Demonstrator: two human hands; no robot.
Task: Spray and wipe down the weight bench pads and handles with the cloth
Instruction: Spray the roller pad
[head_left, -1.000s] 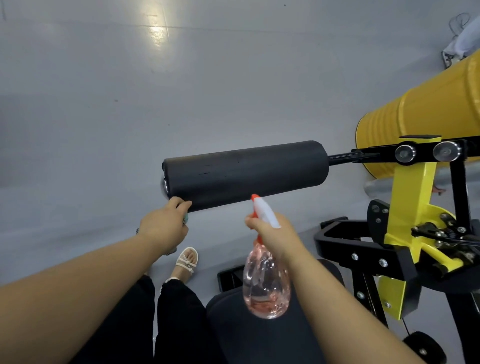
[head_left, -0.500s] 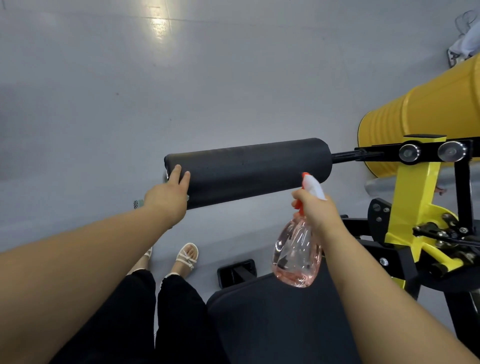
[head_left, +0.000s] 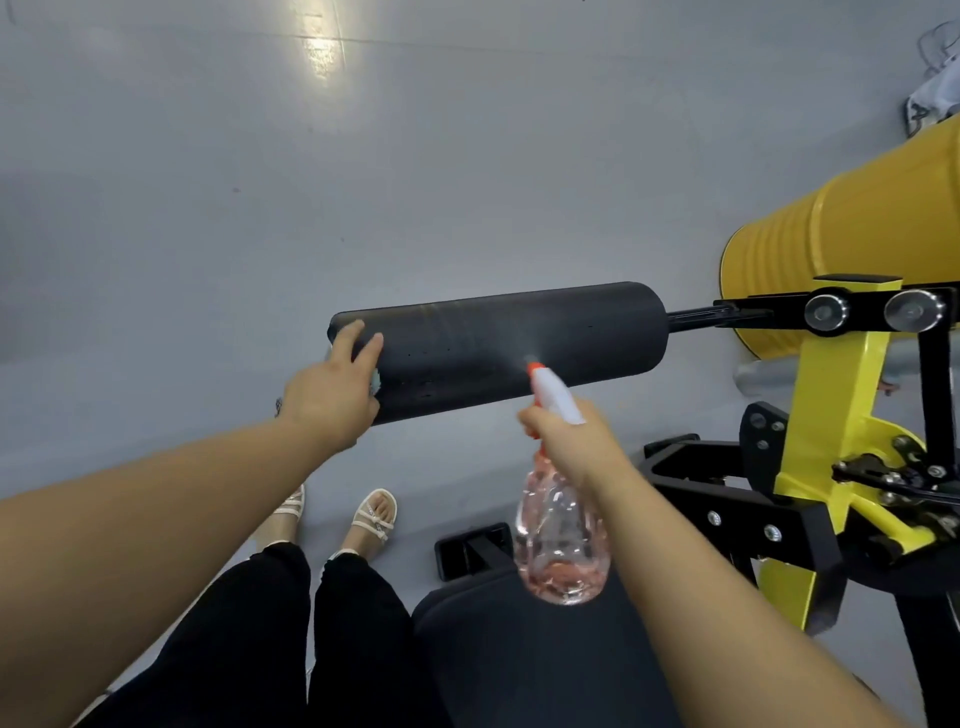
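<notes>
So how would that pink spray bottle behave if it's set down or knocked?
Probably light: the spray bottle, gripped by the right hand, holds liquid only near its bottom. Its clear, thin-looking plastic likely dents rather than shatters. The rounded body may roll if tipped.

Both bare arms reach forward. The left forearm comes in from 8 o'clock and runs toward 2 o'clock, wrist straight; the left hand (head_left: 332, 397) lies back-up with 2 fingers stretched flat over the end of the roller pad (head_left: 519, 343), a sliver of cloth (head_left: 375, 382) pressed under the palm. The right forearm comes in from 5 o'clock and points toward 11 o'clock; the right hand (head_left: 569, 441), back toward the camera, curls its fingers round the neck of the spray bottle (head_left: 563, 540), which hangs below the fist
</notes>
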